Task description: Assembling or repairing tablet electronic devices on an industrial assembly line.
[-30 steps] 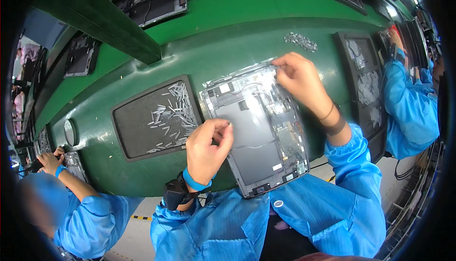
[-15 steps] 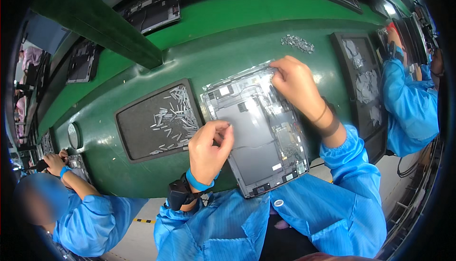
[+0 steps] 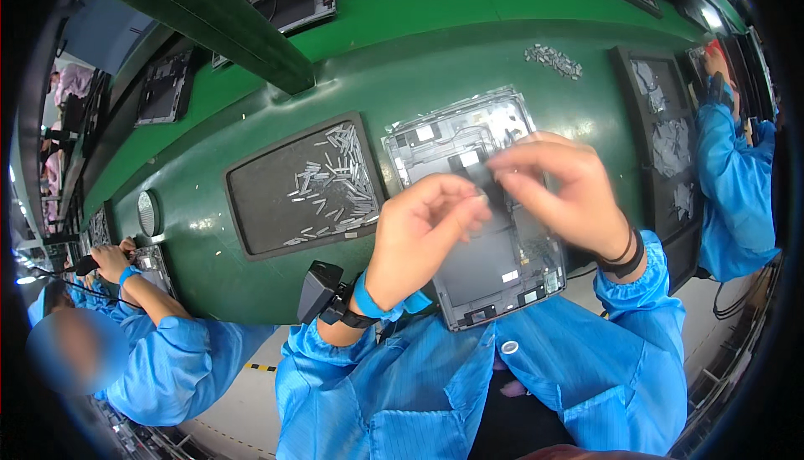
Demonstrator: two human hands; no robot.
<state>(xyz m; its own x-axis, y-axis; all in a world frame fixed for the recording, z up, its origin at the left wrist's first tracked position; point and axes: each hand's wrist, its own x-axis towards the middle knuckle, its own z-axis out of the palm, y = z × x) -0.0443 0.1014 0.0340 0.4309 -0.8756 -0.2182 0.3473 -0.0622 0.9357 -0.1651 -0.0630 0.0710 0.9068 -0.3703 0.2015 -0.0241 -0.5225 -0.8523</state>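
An opened tablet-like device (image 3: 469,271), with dark flat panels and circuit parts showing, lies on the green bench right in front of me. Above its middle, my left hand (image 3: 423,230) is closed in a pinch. A tiny pale bit shows at its fingertips, too small to name. My right hand (image 3: 565,188) hovers over the device's right half, facing the left one. Motion smears its fingers, and whether they hold anything is unclear. Both hands hide part of the device's inside.
Left of the device sits a dark tray (image 3: 260,209) with many small grey strips. Small grey pieces (image 3: 553,61) lie in a pile at the far right, near a compartmented black tray (image 3: 662,146). A green post (image 3: 226,28) rises at the back left. Co-workers sit on both sides.
My right hand has left the device's far edge and come nearer, toward my left hand. The left hand stays pinched and has shifted slightly to the right. The whole view has shifted a little.
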